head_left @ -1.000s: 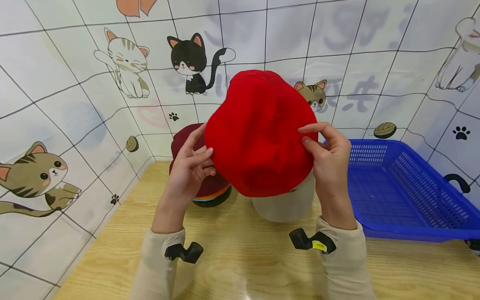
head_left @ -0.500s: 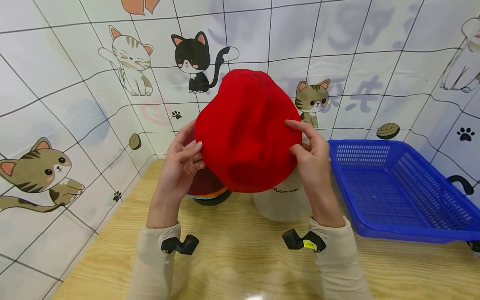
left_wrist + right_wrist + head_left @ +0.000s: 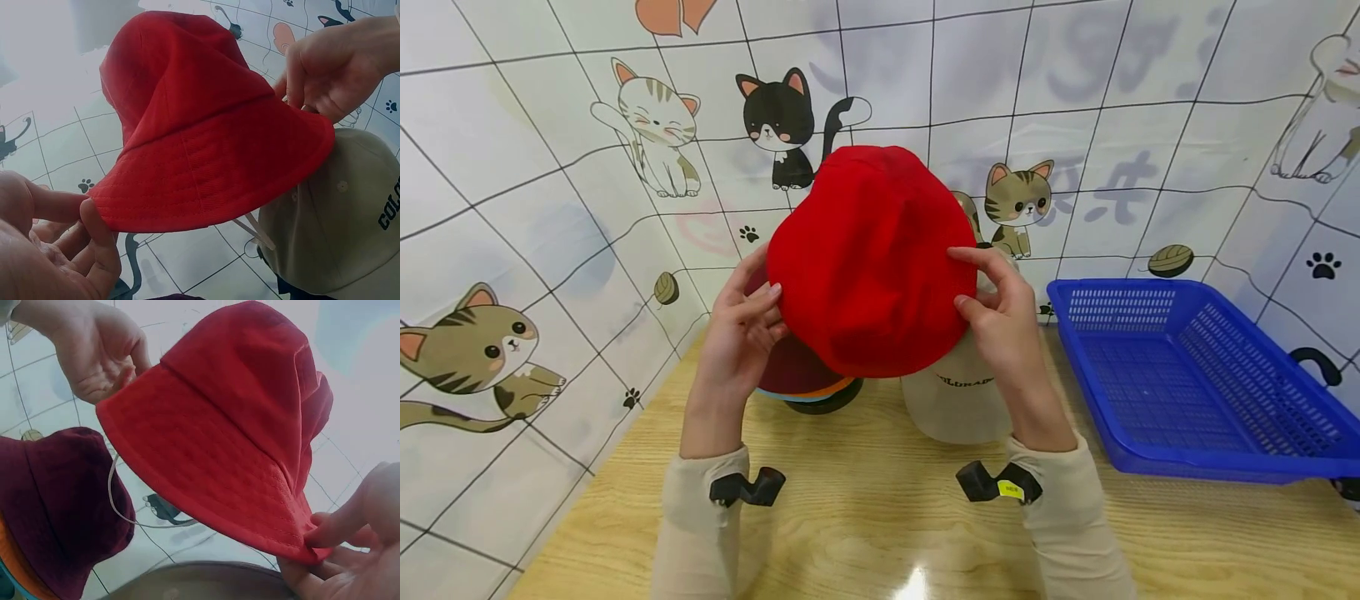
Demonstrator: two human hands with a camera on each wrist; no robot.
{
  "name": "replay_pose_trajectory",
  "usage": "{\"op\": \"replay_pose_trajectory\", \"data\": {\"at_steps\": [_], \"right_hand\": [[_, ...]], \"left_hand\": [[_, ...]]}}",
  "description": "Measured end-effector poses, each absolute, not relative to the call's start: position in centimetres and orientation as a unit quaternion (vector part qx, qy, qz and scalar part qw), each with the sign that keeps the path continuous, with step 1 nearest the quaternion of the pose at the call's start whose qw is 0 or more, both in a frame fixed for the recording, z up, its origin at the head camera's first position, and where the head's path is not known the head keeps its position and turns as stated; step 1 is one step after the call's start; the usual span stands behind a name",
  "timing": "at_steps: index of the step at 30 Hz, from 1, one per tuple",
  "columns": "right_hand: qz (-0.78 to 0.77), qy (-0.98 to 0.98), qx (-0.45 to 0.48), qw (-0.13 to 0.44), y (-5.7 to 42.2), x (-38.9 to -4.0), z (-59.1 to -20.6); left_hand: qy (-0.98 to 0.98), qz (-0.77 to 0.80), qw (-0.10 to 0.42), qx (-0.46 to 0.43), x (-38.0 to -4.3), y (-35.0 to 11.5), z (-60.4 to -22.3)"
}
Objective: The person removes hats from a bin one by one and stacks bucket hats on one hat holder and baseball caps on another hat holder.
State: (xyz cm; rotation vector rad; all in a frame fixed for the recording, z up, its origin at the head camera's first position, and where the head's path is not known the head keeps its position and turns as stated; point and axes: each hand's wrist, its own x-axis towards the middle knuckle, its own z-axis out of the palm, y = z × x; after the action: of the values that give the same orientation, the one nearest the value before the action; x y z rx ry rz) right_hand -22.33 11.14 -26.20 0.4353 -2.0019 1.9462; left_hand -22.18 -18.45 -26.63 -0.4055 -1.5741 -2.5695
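Note:
A red bucket hat hangs in the air between my two hands, its wrinkled crown upward in the wrist views. My left hand pinches the brim at the left edge, thumb on the near side. On the opposite edge my right hand pinches the brim between thumb and fingers. A thin pale cord dangles below the brim. Behind the red hat stand a maroon hat with an orange and blue edge and a beige cap with dark lettering, both partly hidden by it.
To the right on the wooden table is a blue plastic basket with perforated walls. A white wall covering with cartoon cats closes off the back and sides. A dark rounded base shows beneath the maroon hat.
Both hands have shifted left in the head view with the red hat between them. More of the beige cap's lettering shows, and less of the maroon hat. The grip looks the same.

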Motion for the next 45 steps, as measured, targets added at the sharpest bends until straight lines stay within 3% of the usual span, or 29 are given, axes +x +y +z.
{"op": "replay_pose_trajectory", "data": {"at_steps": [7, 22, 35, 45], "right_hand": [[0.709, -0.657, 0.132, 0.219, 9.3, -22.3, -26.9], [0.724, -0.654, 0.195, 0.102, 7.0, -22.2, -27.7], [0.706, -0.671, 0.218, 0.058, 4.8, -22.6, -29.3], [0.692, -0.699, 0.182, 0.015, 3.2, -23.1, -31.0]], "left_hand": [[-0.49, -0.86, 0.053, -0.131, -22.3, -19.3, -26.8], [-0.446, -0.889, 0.06, -0.084, -23.1, -21.5, -27.3], [-0.459, -0.886, 0.06, -0.023, -24.9, -24.0, -29.1], [-0.447, -0.892, 0.049, 0.039, -25.9, -25.7, -30.4]]}}
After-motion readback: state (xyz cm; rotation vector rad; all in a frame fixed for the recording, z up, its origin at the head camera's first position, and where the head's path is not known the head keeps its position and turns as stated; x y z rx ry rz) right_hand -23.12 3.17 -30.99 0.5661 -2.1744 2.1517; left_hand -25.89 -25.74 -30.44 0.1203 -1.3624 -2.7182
